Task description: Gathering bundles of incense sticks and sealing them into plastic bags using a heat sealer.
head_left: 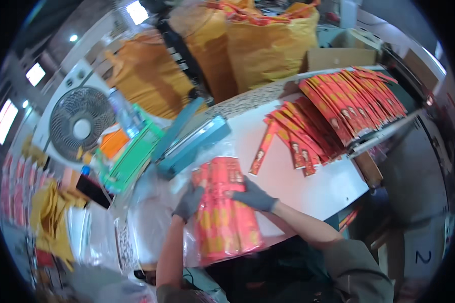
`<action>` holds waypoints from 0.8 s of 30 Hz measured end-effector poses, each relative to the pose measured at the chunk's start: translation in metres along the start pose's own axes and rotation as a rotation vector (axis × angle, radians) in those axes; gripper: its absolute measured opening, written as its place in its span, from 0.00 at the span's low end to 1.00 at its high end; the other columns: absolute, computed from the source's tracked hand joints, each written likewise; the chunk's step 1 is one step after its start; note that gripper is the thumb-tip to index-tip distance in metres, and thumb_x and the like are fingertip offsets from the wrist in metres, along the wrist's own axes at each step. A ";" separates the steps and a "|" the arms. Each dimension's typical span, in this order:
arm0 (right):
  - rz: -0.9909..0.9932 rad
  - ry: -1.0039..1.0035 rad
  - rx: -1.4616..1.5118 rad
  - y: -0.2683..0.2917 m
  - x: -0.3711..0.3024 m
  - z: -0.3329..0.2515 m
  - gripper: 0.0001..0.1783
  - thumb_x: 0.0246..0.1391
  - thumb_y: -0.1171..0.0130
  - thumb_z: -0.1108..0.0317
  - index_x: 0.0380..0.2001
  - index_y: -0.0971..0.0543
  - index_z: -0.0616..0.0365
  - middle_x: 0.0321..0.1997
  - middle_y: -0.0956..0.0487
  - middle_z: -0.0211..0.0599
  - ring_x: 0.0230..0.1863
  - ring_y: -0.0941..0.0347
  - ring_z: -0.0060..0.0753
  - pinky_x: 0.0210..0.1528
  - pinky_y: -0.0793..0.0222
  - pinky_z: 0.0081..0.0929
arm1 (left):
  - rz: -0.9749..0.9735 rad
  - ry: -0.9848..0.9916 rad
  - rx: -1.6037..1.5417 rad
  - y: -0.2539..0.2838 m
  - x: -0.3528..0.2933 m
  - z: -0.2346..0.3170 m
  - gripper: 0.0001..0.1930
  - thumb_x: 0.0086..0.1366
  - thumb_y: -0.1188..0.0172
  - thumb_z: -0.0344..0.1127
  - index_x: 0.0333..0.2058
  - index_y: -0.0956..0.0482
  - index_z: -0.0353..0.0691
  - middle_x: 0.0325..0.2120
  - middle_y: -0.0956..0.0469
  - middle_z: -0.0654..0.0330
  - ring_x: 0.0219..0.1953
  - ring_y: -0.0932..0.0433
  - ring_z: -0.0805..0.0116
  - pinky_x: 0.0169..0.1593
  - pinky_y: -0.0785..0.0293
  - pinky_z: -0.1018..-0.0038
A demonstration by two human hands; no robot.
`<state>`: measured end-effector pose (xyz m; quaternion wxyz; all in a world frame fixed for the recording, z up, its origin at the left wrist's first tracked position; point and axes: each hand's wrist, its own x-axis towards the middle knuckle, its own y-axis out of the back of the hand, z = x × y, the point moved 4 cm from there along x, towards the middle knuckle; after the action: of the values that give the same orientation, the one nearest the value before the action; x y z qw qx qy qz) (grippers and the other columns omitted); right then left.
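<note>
A clear plastic bag filled with long, slim red-and-yellow packets [225,222] lies at the white table's near edge. My left hand [188,203], in a grey glove, grips the bag's left side. From the right, my gloved right hand [256,196] holds its other side, the thumb lying over the packets. Just beyond the bag is a blue-green bar heat sealer [199,146] with its long arm [179,126] raised. Several loose red packets [290,136] are spread out to the right of the sealer.
A dense row of red packets [354,103] fills the far right. Left stand a green basket [134,156], a plastic bottle [124,111] and a fan [83,121]. Clear plastic bags [149,217] lie left of my hands. Large yellow sacks [273,48] stand behind the white table [333,189].
</note>
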<state>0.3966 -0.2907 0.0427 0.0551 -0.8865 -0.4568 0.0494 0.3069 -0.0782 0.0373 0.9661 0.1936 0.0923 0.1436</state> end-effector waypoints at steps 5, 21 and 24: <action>-0.192 -0.083 0.189 0.011 -0.062 -0.008 0.40 0.53 0.40 0.53 0.62 0.44 0.60 0.58 0.31 0.41 0.56 0.33 0.32 0.58 0.36 0.34 | 0.170 0.172 -0.397 -0.058 -0.078 0.012 0.19 0.65 0.49 0.57 0.29 0.24 0.47 0.19 0.33 0.73 0.19 0.41 0.83 0.25 0.37 0.82; -0.576 -0.305 0.574 -0.173 -0.074 -0.003 0.26 0.57 0.52 0.54 0.55 0.32 0.56 0.51 0.26 0.36 0.52 0.29 0.34 0.55 0.33 0.34 | 1.155 0.142 0.513 0.153 -0.403 0.067 0.18 0.57 0.40 0.45 0.41 0.24 0.40 0.35 0.23 0.48 0.40 0.24 0.52 0.45 0.29 0.63; -0.700 -0.179 0.548 -0.241 -0.048 -0.056 0.26 0.58 0.55 0.54 0.57 0.35 0.55 0.55 0.29 0.35 0.54 0.32 0.33 0.57 0.35 0.34 | 1.311 0.483 1.206 0.218 -0.514 0.064 0.15 0.54 0.36 0.43 0.37 0.22 0.42 0.32 0.23 0.52 0.37 0.23 0.63 0.41 0.28 0.72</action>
<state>0.1824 -0.1937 0.1348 0.2613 -0.6235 -0.7021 0.2234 -0.2151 -0.0692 0.2457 0.3815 0.6426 0.2223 0.6261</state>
